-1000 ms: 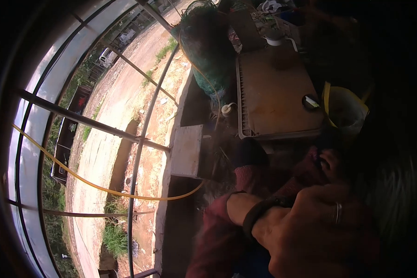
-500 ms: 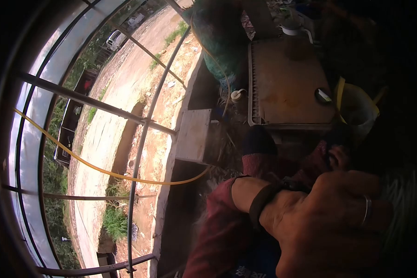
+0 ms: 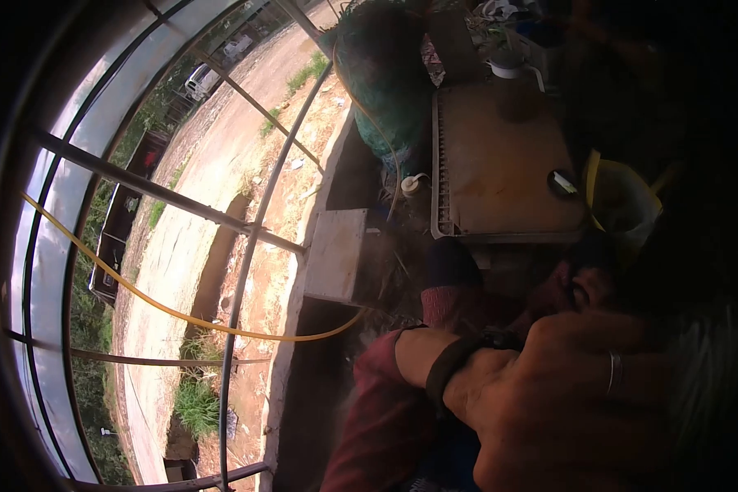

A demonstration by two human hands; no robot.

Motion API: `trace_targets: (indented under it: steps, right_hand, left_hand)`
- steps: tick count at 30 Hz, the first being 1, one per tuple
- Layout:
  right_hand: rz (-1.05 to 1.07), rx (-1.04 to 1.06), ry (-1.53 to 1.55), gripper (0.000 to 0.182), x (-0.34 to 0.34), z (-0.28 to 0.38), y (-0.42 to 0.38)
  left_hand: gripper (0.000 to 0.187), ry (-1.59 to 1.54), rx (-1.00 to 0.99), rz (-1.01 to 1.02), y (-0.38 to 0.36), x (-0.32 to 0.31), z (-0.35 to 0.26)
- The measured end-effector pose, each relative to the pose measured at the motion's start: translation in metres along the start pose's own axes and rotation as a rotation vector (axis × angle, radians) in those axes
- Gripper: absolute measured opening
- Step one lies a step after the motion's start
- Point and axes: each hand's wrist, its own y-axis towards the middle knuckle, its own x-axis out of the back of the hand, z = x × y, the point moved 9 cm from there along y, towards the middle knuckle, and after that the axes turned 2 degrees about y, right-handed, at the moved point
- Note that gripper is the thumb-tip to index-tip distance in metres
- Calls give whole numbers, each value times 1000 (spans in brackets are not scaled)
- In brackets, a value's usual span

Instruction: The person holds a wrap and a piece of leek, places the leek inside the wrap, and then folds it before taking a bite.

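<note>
My left hand point(image 3: 566, 394) is large in the lower right, its back towards me, with a ring on one finger and a dark band at the wrist. Its fingers curl away into shadow, and whatever they hold is hidden. Beyond it is a smaller hand, apparently my right hand point(image 3: 589, 287), dim and partly covered, with bent fingers; its contents cannot be made out. Pale thin strands point(image 3: 709, 369), blurred, hang at the right beside my left hand. Red cloth point(image 3: 385, 418) lies below my left forearm.
A brown-topped low table point(image 3: 508, 164) stands ahead, with a small dark round object point(image 3: 562, 184) on it. A yellow-rimmed container point(image 3: 627, 201) is at its right, a green net sack point(image 3: 381, 90) at its left. A pale box point(image 3: 336, 254) adjoins metal railings point(image 3: 164, 193) and a yellow hose point(image 3: 180, 316).
The whole view has shifted slightly, so the table and box appear lower and further left. My left hand appears a little further left, still curled. Nothing is visibly picked up or let go.
</note>
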Motion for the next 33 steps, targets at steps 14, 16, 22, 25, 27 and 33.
trace_targets:
  steps: [14,16,22,25,27,33]
  right_hand:
    - [44,1,-39,24,16,22,11]
    - [26,7,-30,24,16,22,12]
    - [-104,34,-27,25,22,31,9]
    - [17,18,-36,25,15,20,12]
    - [8,19,-82,25,24,31,14]
    - [-29,63,-48,18,34,34,12]
  left_hand:
    - [21,-37,-325,227,20,-8,2]
    - [20,-59,-388,168,17,-9,3]
    - [17,-90,-347,101,17,-8,7]
    - [16,-151,-232,133,17,-16,8]
    - [15,-218,-115,191,17,-24,12]
    - [12,-442,209,522,2,-53,21]
